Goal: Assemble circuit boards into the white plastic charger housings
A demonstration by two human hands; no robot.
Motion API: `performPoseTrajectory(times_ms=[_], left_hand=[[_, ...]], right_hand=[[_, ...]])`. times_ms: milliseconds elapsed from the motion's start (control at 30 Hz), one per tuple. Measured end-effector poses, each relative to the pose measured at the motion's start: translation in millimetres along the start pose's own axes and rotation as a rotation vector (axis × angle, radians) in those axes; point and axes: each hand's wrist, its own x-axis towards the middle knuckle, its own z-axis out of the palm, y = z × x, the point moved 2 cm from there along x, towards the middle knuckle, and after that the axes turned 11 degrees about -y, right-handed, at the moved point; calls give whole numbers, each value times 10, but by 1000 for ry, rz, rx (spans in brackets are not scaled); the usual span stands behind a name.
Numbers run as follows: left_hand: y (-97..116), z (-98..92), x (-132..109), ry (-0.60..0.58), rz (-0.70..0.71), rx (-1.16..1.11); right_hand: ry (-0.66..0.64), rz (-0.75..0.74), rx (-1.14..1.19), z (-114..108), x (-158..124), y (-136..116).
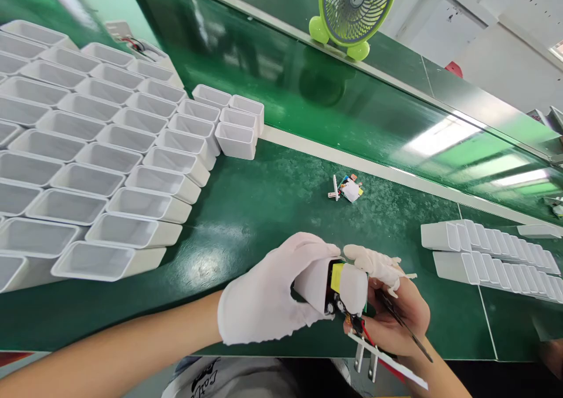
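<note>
My left hand (268, 295), in a white glove, is closed round a white plastic case (311, 283) with its opening toward the right. At that opening sits a circuit board (352, 288) with a yellow component and a white pad; how deep it sits is hidden. My right hand (402, 316), with white finger covers, grips the board from the right. Dark tweezers (409, 329) lie in the same hand, pointing down to the right. Below the board hangs a white plug plate (389, 358) with metal prongs, joined by red and black wires.
Many open white cases (145, 219) stand in rows on the left of the green table (264, 210). Another board with a plug plate (350, 190) lies beyond my hands. Rows of cases (448, 237) lie at the right. A green fan (357, 11) stands on the ledge.
</note>
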Motion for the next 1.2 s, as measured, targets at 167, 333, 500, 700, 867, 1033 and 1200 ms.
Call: performPoseTrajectory(times_ms=[167, 333, 500, 700, 867, 1033, 1200], left_hand=[[-5, 6, -19, 18, -37, 5], [-41, 40, -38, 36, -29, 40], [-80, 67, -44, 19, -5, 58], [-62, 66, -49, 12, 90, 65], [-11, 81, -41, 11, 115, 83], [-1, 92, -46, -15, 106, 58], [-21, 88, -45, 29, 46, -8]], right_hand=[[33, -128, -76, -100, 179, -104], [-41, -175, -158, -148, 209, -150], [-95, -180, -194, -158, 204, -183], [-93, -218, -232, -183, 120, -181], [-113, -221, -223, -186, 74, -159], [-103, -223, -240, -186, 78, -160], [-111, -174, -326, -145, 64, -108]])
